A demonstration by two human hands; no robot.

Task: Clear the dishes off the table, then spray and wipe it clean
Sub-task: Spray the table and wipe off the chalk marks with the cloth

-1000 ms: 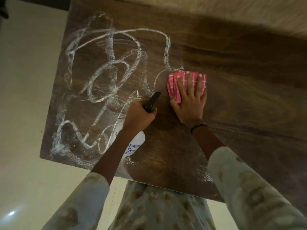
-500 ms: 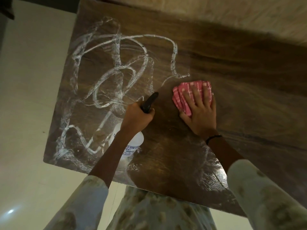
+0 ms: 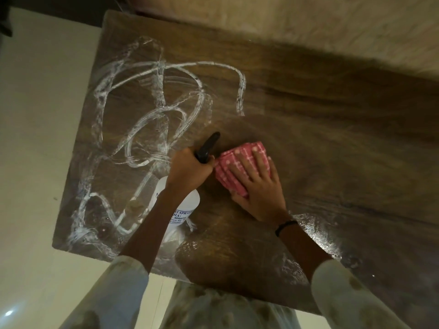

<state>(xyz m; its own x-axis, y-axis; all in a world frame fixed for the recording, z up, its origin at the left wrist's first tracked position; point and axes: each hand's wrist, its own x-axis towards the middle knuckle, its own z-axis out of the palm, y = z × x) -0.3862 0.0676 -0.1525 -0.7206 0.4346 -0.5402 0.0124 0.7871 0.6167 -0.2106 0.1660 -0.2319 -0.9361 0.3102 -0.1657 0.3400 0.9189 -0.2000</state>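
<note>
Leftward sweep: right hand [image 3: 257,186], fingers flat, has pushed the pink checked cloth [image 3: 234,172] up against the left hand [image 3: 190,170], which grips the spray bottle [image 3: 183,207] standing on the wooden table [image 3: 332,143]. Cloth looks soft, light; best pressed flat under the palm.

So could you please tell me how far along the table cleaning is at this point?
Done: no dishes show on the wooden table, and it has been sprayed; white foam streaks cover its left part. In hand: the right hand presses the pink cloth flat mid-table, while the left hand grips the spray bottle. Left: the streaks and the wet sheen along the near edge are unwiped.
</note>
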